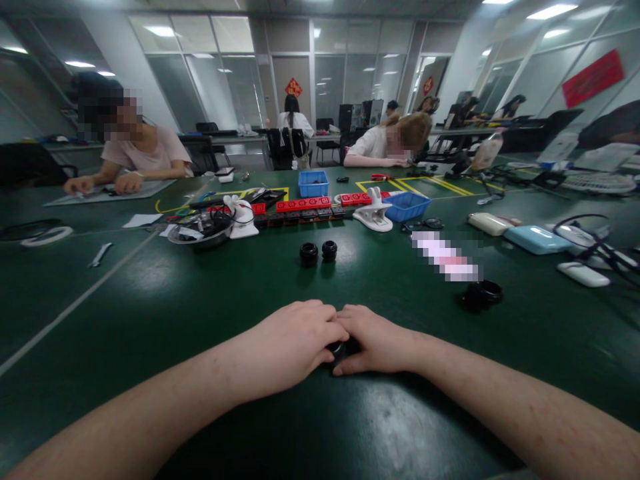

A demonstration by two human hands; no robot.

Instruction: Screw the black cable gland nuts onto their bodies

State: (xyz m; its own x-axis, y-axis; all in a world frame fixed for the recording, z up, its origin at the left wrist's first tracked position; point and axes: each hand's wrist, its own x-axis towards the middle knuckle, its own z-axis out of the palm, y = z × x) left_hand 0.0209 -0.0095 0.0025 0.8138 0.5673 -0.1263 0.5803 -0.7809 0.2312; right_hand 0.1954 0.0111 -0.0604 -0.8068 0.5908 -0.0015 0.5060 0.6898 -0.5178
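Observation:
My left hand (301, 341) and my right hand (376, 341) meet low over the green table (240, 287). Both are closed around a small black round part (339, 350), mostly hidden by the fingers; its exact kind cannot be made out. Just beyond them stand two squat black ribbed pieces, the left one (309, 254) slightly nearer than the right one (329, 251). To the right of my right hand lies a wider black ring-like piece (483, 294).
Farther back are a metal bowl (200, 233) of small parts, white clamp bases (374, 215), red power strips (303, 205) and blue bins (407, 206). A wrench (101, 255) lies left; a light-blue case (537, 239) and cables are right. Two people sit across the table.

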